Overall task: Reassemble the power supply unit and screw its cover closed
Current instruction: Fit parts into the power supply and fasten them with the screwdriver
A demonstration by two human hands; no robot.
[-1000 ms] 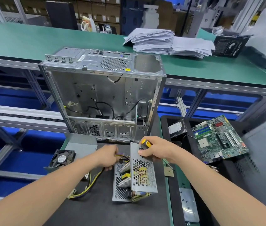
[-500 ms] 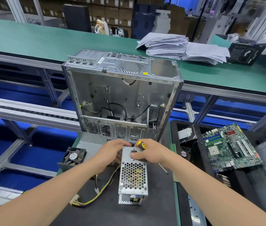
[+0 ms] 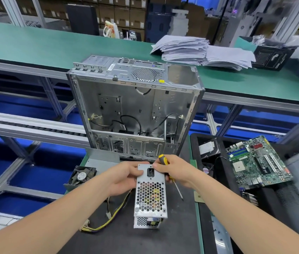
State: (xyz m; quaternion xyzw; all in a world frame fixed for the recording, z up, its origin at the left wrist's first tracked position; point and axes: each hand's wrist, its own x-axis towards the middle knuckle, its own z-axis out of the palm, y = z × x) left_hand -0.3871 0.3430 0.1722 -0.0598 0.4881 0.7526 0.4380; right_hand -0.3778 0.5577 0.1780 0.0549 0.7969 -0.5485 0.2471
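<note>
- Well left of the power supply unit, a loose cooling fan sits at the desk edge, clear of my work.
- The yellow-and-black cable bundle trails out from the unit's left side.
- My left hand curls its fingers on the left edge of the perforated cover, steadying it.
- The unit lies on the desk between my hands. Its cover looks offset at the near end, so I judge alignment comes first.
- My right hand holds the screwdriver in the palm, with fingertips on the cover's far right corner and the tool ready.
- Well right of the unit, a motherboard rests in a black tray.
</note>
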